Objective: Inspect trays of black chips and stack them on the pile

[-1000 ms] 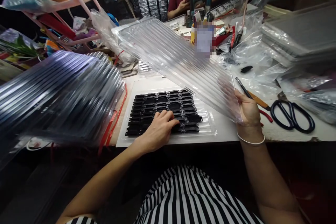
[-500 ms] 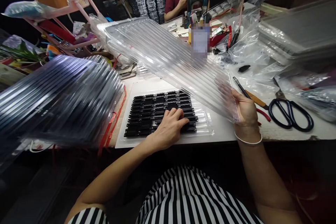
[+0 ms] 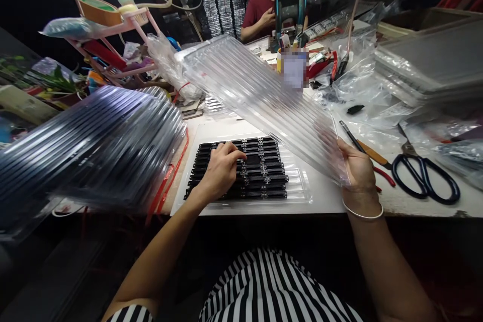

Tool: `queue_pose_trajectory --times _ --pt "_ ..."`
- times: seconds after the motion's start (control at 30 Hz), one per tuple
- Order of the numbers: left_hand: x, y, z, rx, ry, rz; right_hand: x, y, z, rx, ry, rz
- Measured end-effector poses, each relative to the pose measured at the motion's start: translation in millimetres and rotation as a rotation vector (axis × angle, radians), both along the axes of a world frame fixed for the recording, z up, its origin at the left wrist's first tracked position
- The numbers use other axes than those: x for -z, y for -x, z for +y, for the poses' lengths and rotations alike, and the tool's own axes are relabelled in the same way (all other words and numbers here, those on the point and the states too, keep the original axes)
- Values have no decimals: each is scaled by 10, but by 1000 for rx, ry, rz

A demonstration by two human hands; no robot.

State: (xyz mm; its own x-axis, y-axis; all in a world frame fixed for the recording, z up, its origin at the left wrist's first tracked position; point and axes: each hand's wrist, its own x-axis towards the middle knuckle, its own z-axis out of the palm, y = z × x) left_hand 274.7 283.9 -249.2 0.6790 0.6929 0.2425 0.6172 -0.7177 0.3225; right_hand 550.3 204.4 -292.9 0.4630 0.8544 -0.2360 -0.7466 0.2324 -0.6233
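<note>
My right hand (image 3: 356, 166) grips the near right end of a clear ribbed plastic tray (image 3: 256, 90), held tilted above the table with its far end raised to the left. Its thumb is on the outside, and the other fingers show blurred through the plastic. My left hand (image 3: 221, 171) is over rows of black slotted strips (image 3: 264, 178) lying in another clear tray (image 3: 302, 188) on a white board. Its fingers are curled and close together, tips down on the strips; whatever they pinch is hidden.
Stacked ribbed clear trays (image 3: 113, 151) lean at the left, near red straps (image 3: 169, 181). Black-handled scissors (image 3: 424, 176), a pen-like tool (image 3: 349, 131) and red-handled pliers (image 3: 385, 176) lie at right. Farther back are plastic bags (image 3: 362, 80), a pink rack (image 3: 121, 25) and another person (image 3: 256, 12).
My left hand has slid leftward across the black strips. My right hand still holds the clear tray at about the same tilt. The whole view has shifted slightly.
</note>
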Motion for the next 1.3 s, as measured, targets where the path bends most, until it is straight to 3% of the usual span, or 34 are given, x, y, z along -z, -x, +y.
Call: queue_pose_trajectory --times 0.13,0.4,0.7,1.0,1.1,1.3 --pt "64 57 113 21 18 87 -34 10 -4 0 11 4" --pt "272 -97 47 68 4 180 -28 22 -15 -26 -15 -47" --pt "-5 152 358 -79 46 28 24 -4 -6 -37 -4 -84" --pt "263 -137 348 74 87 144 22 -16 -26 -44 -20 -128" --pt "215 -125 375 64 91 136 21 -11 -26 -41 -21 -155" --pt "89 166 590 -88 80 81 14 -15 -24 -45 -45 -153"
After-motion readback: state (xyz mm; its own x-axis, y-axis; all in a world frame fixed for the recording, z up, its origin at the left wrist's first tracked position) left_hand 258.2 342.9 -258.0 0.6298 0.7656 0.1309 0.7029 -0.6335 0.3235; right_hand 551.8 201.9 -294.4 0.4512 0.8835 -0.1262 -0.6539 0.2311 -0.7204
